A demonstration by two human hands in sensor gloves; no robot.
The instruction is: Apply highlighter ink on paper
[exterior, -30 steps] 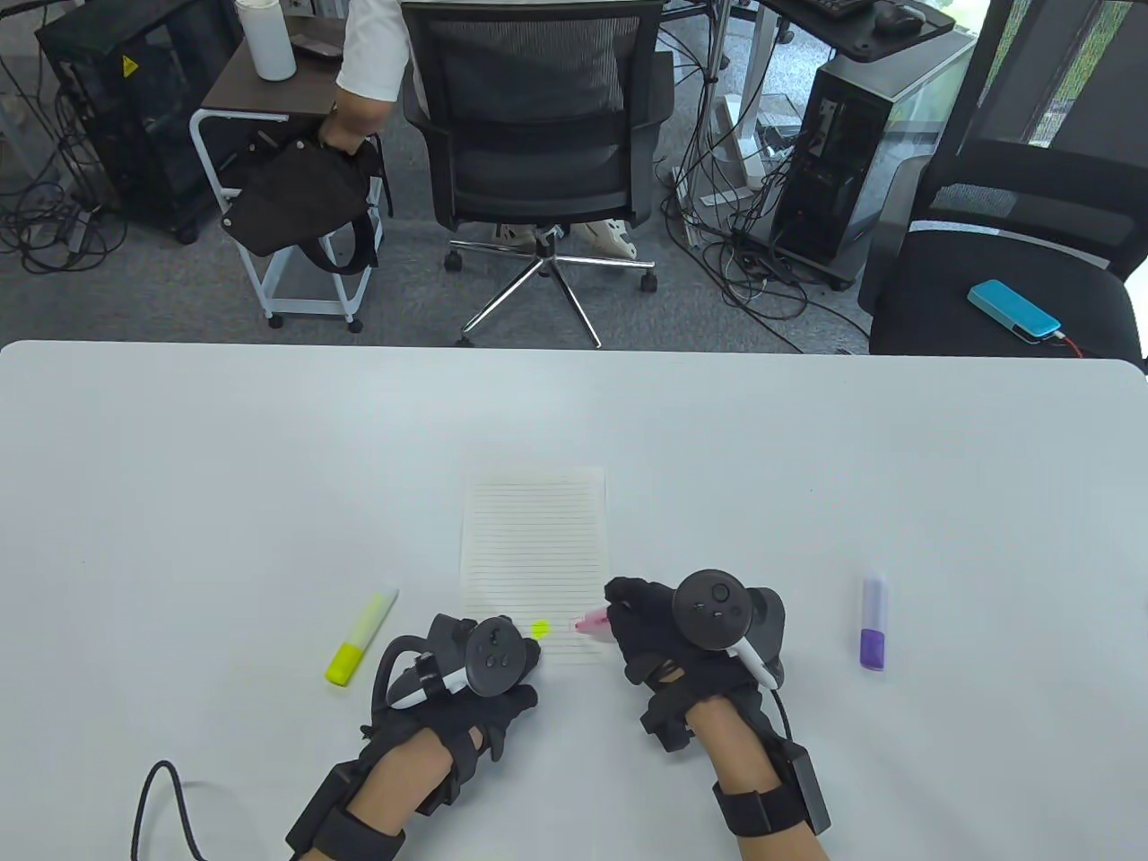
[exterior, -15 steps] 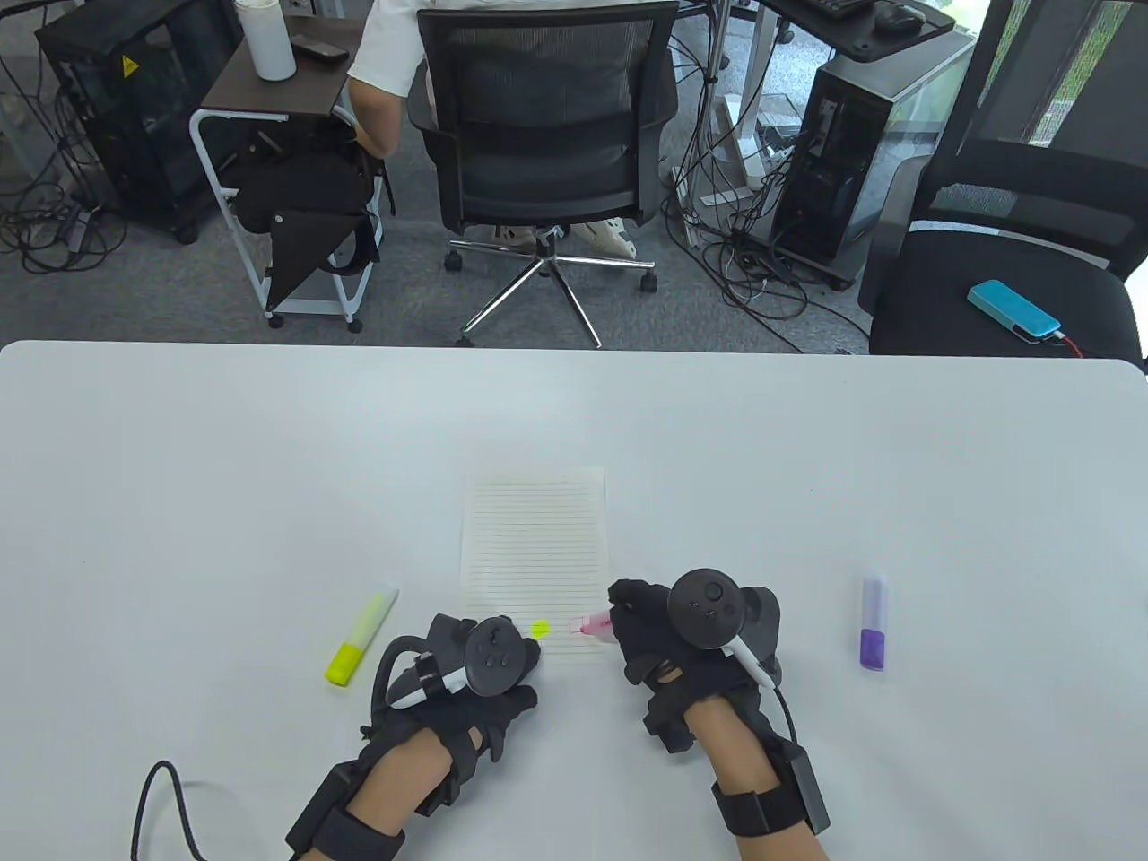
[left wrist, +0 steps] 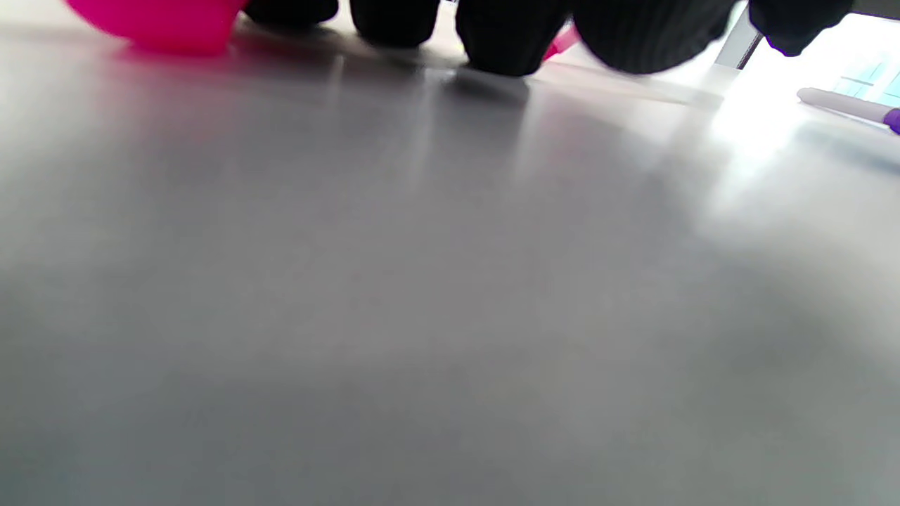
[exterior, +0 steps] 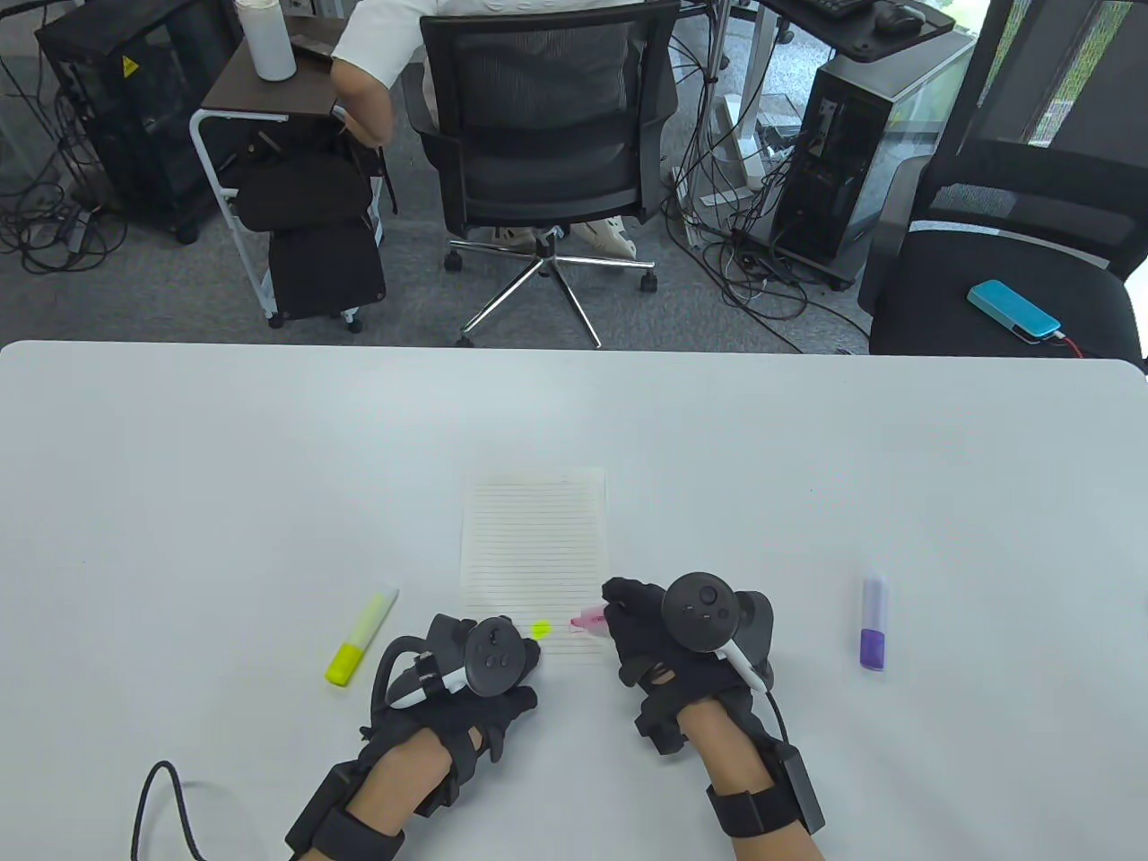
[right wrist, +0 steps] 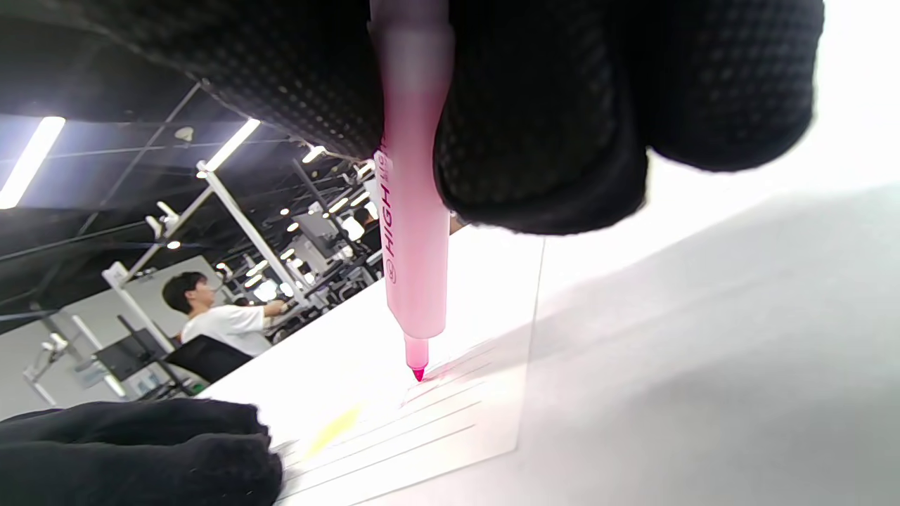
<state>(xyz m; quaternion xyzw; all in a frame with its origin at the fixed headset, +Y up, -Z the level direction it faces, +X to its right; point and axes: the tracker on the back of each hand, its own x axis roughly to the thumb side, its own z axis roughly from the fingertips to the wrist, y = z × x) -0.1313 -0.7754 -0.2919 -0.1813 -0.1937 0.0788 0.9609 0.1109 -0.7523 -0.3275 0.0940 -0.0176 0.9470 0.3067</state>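
Right hand (exterior: 668, 641), gripping the pink highlighter (right wrist: 413, 246), has just lowered its tip onto the paper (exterior: 534, 547) to start marking; left hand (exterior: 475, 673) pins the paper, grasp unclear.

Right hand (right wrist: 562, 105): black gloved fingers (right wrist: 541, 161) curled round the barrel from the view's top edge, a firm grip
Pink highlighter (right wrist: 413, 232): near upright, uncapped, "HIGH" printed along the barrel, tip touching the sheet
Lined paper (right wrist: 436, 393): flat on the desk (right wrist: 703, 365), its right edge and near corner in view
Yellow mark (right wrist: 330, 429): smear on the paper, left of the pink tip
Left hand (right wrist: 133, 453): black glove at bottom left, on the paper's near edge
Background: a person (right wrist: 211, 316) in a white shirt, seated, under ceiling strip lights
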